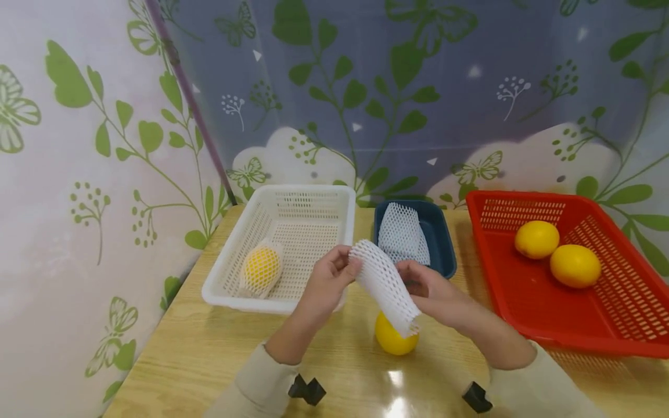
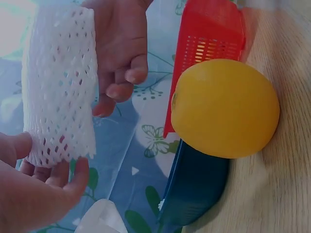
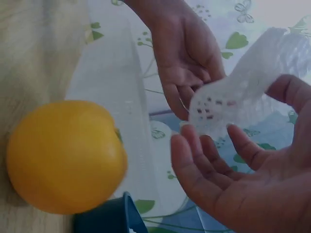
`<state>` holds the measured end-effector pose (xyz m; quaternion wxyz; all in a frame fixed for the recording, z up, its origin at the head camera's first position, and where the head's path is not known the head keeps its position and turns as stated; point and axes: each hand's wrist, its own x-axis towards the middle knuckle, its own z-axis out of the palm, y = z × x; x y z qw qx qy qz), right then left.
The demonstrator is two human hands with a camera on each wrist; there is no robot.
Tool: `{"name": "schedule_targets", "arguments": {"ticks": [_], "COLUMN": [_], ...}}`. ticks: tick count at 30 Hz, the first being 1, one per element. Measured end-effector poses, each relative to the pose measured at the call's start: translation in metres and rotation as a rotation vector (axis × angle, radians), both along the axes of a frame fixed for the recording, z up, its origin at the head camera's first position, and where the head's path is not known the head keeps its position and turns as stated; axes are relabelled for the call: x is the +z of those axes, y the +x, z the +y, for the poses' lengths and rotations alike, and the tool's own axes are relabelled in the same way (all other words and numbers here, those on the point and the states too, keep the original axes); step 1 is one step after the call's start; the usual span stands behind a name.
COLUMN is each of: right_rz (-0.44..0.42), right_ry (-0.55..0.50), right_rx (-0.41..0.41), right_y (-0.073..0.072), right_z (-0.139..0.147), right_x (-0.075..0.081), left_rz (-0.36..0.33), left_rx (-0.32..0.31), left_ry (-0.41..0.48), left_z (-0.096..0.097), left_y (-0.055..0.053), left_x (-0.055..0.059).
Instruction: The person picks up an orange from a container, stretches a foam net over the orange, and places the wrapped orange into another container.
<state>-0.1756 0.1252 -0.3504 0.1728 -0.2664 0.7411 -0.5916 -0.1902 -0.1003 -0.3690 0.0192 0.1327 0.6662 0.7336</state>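
A white foam net sleeve [image 1: 385,287] slants in the air above the table. My left hand [image 1: 328,278] pinches its upper left end between thumb and fingers; the left wrist view shows this grip on the sleeve [image 2: 60,87]. Beside the sleeve's other side is my right hand [image 1: 436,293], its fingers loosely bent and spread in the right wrist view, close to the net [image 3: 238,92]. Whether the right fingertips touch it I cannot tell. Below the sleeve, a smooth yellow fruit [image 1: 394,339] rests on the table, its top partly hidden by the net.
A white basket [image 1: 284,305] at left holds a netted yellow fruit [image 1: 262,267]. Behind my hands, a dark blue tray [image 1: 441,244] holds more foam nets [image 1: 399,232]. At right, a red basket [image 1: 533,302] contains two yellow fruits [image 1: 575,266]. A patterned curtain hangs behind the table.
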Motion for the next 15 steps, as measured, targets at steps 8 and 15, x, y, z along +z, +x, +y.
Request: {"name": "schedule_targets", "arguments": {"ticks": [8, 15], "right_rz": [-0.051, -0.226], "right_ry": [-0.146, -0.246], "right_rx": [0.004, -0.066], "right_y": [-0.002, -0.006], "right_z": [0.006, -0.009], "right_x": [0.01, 0.004], "left_rz": [-0.203, -0.31], "left_rx": [-0.173, -0.29], "left_ry": [0.358, 0.486], "left_z": [-0.003, 0.001], "left_y": [0.003, 0.006], "left_x": [0.0, -0.004]}}
